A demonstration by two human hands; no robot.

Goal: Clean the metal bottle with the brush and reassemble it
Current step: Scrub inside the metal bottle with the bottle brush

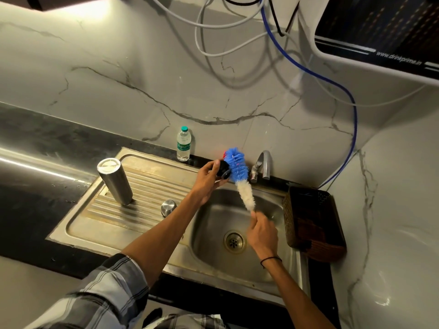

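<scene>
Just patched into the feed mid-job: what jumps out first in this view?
The blue-and-white bottle brush held up over the sink: the right hand grips its handle while the left hand holds a black lid part against the blue bristles. Next, the metal bottle standing upside down on the drainboard at left, with a small steel cap beside it.

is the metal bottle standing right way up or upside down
Upside down: the metal bottle stands mouth-down on the drainboard, its closed base facing up.
</scene>
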